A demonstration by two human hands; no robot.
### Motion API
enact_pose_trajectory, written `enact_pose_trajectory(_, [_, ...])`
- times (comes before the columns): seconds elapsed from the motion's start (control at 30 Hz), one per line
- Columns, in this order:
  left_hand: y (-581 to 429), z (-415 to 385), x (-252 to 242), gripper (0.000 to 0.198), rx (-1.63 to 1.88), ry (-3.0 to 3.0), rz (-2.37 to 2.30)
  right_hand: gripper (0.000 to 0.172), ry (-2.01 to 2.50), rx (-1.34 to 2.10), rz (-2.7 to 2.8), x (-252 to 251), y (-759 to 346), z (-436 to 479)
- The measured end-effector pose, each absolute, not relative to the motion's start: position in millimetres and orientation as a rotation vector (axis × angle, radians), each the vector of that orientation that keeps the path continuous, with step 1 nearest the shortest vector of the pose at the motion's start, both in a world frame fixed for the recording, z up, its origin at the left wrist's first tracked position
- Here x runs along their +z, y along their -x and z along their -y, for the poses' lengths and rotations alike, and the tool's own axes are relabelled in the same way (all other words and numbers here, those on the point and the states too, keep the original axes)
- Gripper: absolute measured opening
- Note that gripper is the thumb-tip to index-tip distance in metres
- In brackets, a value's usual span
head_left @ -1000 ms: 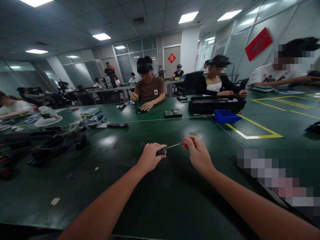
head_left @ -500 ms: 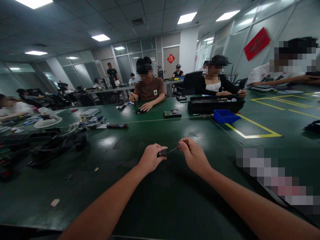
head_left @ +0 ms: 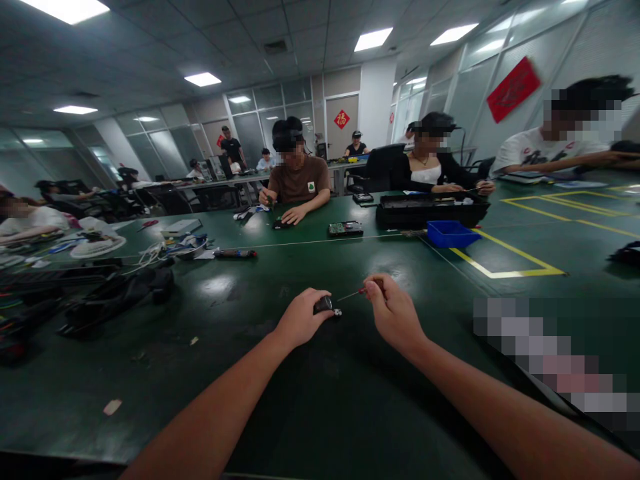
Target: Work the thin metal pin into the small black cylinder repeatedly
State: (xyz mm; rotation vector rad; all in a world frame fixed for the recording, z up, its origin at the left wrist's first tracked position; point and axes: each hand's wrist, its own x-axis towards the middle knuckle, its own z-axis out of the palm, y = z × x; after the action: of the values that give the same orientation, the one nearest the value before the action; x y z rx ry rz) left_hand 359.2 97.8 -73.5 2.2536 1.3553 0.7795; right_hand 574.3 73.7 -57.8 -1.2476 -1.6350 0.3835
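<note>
My left hand [head_left: 303, 317] is closed round a small dark cylindrical part [head_left: 323, 305], whose round end faces right. Just below that end shows a small silvery-white piece [head_left: 338, 313]; whether it touches the cylinder or my fingertips I cannot tell. In my right hand [head_left: 395, 310] is a screwdriver [head_left: 362, 291] with a thin shaft and some red at its base. The shaft points left at the cylinder, its tip a little apart from it. My fingers cover most of the handle.
Across the green table [head_left: 240, 400] a person in brown works by a hard drive [head_left: 345, 229]. A blue tray [head_left: 451, 234] stands before a long black case [head_left: 433, 210]. Black plastic parts [head_left: 120, 300] lie at left, an electric screwdriver [head_left: 235, 253] beyond them.
The screwdriver tip has drawn back right, away from the cylinder, with my right hand. The cylinder has turned a little, and the small silvery-white piece has come into view below it.
</note>
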Motion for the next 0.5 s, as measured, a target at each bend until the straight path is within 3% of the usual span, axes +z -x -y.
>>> enact_pose_trajectory(0.27, [-356,-98,-53,0.039,0.732,-2.167,-1.389,0.026,1.233,0.381,1.578,-53,-578,-72])
enact_pose_trajectory(0.5, [-369,-102,-56,0.038,0.308,-2.436,-1.4,0.026,1.22,0.383,1.58,-53,-579,-71])
